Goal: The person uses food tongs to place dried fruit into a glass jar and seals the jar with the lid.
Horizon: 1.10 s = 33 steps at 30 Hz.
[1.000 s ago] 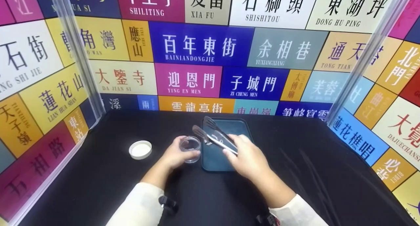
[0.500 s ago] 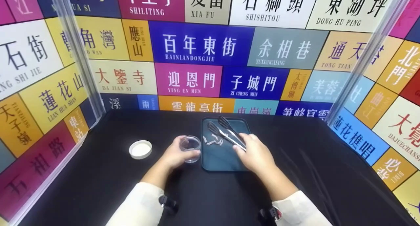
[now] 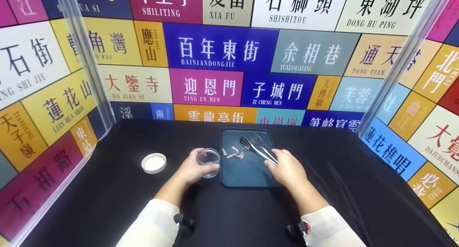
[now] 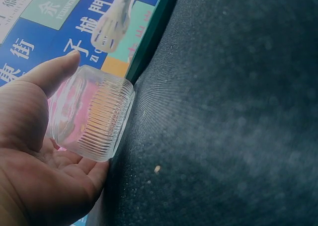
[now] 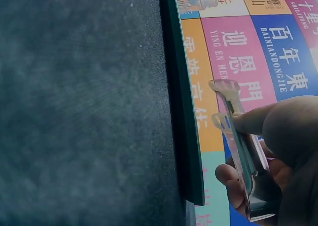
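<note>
My left hand (image 3: 189,170) holds a clear jar (image 3: 208,156) beside the tray's left edge, thumb on its near side; the jar has no lid on. Ribbed glass or plastic shows on the jar (image 4: 99,116) in the left wrist view. My right hand (image 3: 288,170) grips metal tongs (image 3: 264,152), their two tips spread apart with nothing between them, over the right part of the dark teal tray (image 3: 244,177). Several small whitish, strip-like pieces (image 3: 233,154) lie on the tray's left side. In the right wrist view, thumb and fingers hold the tongs (image 5: 246,156) along both arms.
A round white lid (image 3: 153,163) lies on the black-covered table (image 3: 222,214), left of the jar. Clear upright panels stand at both sides, and a wall of colourful sign blocks (image 3: 220,48) rises behind.
My right hand has moved the tongs rightward, away from the jar, uncovering the whitish pieces on the tray. My left hand and the jar have stayed in place.
</note>
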Motion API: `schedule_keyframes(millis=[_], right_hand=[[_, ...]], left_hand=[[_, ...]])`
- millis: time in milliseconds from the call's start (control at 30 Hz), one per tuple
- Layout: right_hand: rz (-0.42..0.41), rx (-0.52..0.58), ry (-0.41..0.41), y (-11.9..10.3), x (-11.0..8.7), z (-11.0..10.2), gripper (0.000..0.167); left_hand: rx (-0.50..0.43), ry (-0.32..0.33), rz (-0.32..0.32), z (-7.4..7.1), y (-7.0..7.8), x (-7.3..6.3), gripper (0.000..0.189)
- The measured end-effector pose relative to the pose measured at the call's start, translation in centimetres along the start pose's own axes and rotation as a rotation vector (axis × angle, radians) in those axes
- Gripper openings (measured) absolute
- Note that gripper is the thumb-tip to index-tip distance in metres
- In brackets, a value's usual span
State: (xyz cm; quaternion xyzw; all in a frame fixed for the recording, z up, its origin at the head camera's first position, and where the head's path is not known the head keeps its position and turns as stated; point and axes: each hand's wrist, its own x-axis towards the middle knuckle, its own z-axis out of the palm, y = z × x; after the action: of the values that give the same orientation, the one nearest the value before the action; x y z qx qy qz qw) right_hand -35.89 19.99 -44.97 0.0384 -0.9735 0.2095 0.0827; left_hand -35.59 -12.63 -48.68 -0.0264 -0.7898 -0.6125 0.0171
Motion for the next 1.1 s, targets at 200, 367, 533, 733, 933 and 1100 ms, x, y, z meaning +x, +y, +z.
schedule_keyframes(millis=[200, 367, 533, 733, 933, 1100], right_hand=[[0.004, 0.004, -0.028, 0.46, 0.23, 0.37, 0.059], [0.007, -0.011, -0.078, 0.57, 0.27, 0.53, 0.056], [0.019, -0.019, -0.126, 0.52, 0.17, 0.45, 0.055], [0.001, -0.016, -0.127, 0.51, 0.12, 0.49, 0.052], [-0.028, -0.031, -0.095, 0.61, 0.14, 0.54, 0.045], [-0.067, -0.042, -0.051, 0.69, 0.23, 0.61, 0.035]], left_hand=[[0.008, 0.000, 0.007, 0.02, 0.05, -0.08, 0.091], [0.023, 0.002, 0.003, -0.03, 0.18, -0.18, 0.092], [0.033, 0.003, 0.000, -0.04, 0.26, -0.23, 0.094], [0.023, 0.001, 0.009, -0.03, 0.28, -0.30, 0.094], [0.023, 0.001, 0.005, 0.01, 0.31, -0.25, 0.093], [0.018, 0.000, 0.006, -0.03, 0.22, -0.22, 0.093]])
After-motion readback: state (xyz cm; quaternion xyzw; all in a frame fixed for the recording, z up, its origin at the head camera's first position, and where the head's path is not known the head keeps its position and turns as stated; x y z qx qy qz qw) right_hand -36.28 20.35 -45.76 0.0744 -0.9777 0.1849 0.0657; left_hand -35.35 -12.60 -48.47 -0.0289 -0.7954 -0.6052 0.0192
